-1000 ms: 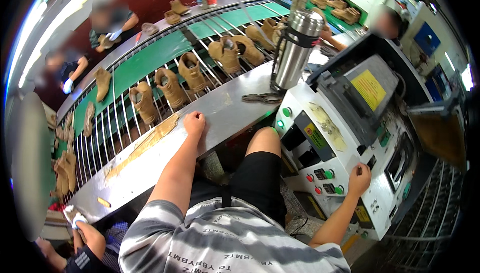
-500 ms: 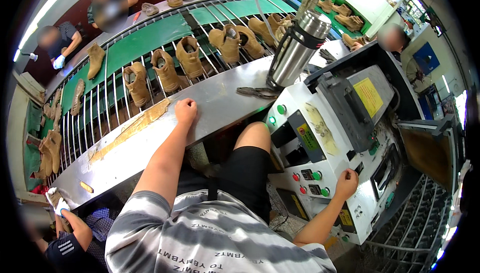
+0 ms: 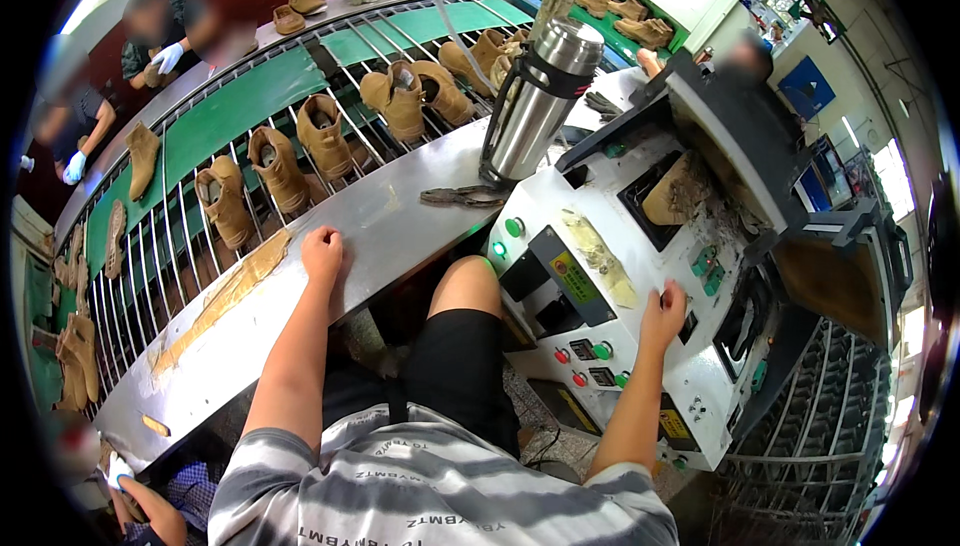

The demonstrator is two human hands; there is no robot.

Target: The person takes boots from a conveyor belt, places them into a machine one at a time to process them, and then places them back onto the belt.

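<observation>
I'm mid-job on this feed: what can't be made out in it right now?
Head view:
- Inside the left grip: hidden by its own curl.
- Whether the right grip holds anything small: the hand itself hides its palm.
- Boots at the row's far end: partly behind the steel flask.
- Lower-left co-worker: cut off by the picture's edge.

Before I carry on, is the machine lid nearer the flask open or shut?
Open: the lid stands tilted up, baring a brown block in the machine.
</observation>
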